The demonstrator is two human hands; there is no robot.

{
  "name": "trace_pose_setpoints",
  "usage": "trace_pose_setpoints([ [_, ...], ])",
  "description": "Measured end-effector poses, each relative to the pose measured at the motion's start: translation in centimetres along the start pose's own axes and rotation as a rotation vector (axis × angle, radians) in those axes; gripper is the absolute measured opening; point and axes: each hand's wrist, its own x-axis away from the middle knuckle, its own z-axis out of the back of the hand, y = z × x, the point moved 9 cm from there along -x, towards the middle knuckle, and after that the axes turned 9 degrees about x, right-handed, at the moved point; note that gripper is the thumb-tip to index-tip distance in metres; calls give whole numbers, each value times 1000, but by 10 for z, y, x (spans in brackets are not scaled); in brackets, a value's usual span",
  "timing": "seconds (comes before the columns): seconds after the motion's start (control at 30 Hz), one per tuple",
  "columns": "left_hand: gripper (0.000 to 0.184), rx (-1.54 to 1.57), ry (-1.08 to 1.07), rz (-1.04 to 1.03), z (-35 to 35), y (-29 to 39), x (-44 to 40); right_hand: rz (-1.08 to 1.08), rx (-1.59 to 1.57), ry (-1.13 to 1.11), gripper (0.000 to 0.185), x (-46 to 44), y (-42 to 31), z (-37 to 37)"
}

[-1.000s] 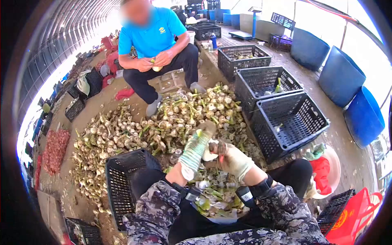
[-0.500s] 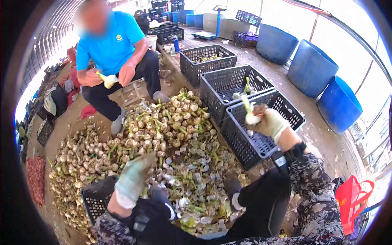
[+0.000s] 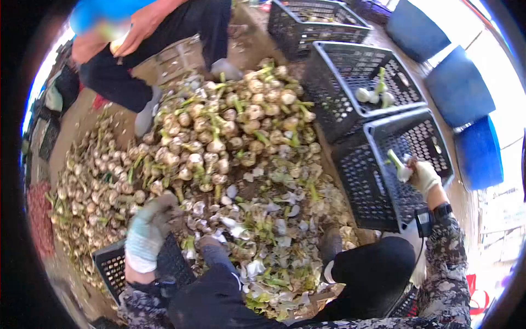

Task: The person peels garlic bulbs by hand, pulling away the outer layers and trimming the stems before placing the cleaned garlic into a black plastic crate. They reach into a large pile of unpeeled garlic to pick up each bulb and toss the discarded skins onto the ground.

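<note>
My right hand (image 3: 426, 178), in a pale glove, grips a white garlic bulb (image 3: 404, 174) with a short green stem. It is over the nearest black crate (image 3: 378, 186), beside its inner wall. My left hand (image 3: 152, 222), gloved with soiled fingertips, hovers at the near edge of the heap of garlic (image 3: 213, 131). Its fingers are loosely curved and apart, with nothing visible in them; blur softens their outline. Under my left wrist lies a dark perforated crate (image 3: 112, 268). Loose peelings and leaves (image 3: 279, 230) cover the ground between my feet.
A second black crate (image 3: 329, 90) behind the nearest one holds a few trimmed bulbs (image 3: 375, 97). Another crate (image 3: 285, 33) stands beyond. Blue tubs (image 3: 460, 88) line the right side. Across the heap sits a co-worker, whose hand (image 3: 145, 27) holds a pale bulb.
The view has tilted down and shifted. My right hand still holds the garlic bulb over the nearest crate. My left hand remains near the heap's close edge.
</note>
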Motion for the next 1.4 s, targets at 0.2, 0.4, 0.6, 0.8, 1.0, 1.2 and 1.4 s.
trace_pose_setpoints([
  [0.2, 25, 189, 23, 232, 11, -57, -32, 897, 530, -192, 38, 127, -165, -171],
  [0.4, 25, -12, -14, 349, 8, -125, -66, 1052, 1410, -582, 73, 140, -85, -394],
  [0.6, 24, 389, -41, 513, 12, -175, -64, 848, 1088, -636, 69, 69, -11, -525],
  [0.8, 31, 473, -92, 503, 7, -159, -76, -62, -78, -595, 22, 69, 57, -528],
  [1.0, 47, 566, -286, 500, -20, -143, -74, 160, -328, -1013, 42, 181, -4, -501],
  [1.2, 56, 382, -266, 238, -48, -102, -62, 203, -567, -1143, 71, 224, -40, -460],
  [1.4, 66, -458, -123, -544, -87, 31, -14, 221, -771, -1008, 56, 262, -62, -401],
])
